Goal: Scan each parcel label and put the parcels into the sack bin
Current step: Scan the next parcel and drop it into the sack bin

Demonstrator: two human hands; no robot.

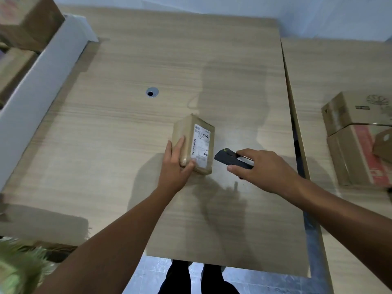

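A small brown parcel with a white label on top lies on the wooden table. My left hand grips its near left corner, thumb on the label's edge. Just to the right, my right hand holds a dark handheld scanner whose head points toward the parcel's label side, a short gap away. The scanner hovers low over the table.
A white open bin with brown boxes inside stands at the far left. A second table at the right carries stacked cardboard boxes. A cable hole sits mid-table. Green material shows at bottom left.
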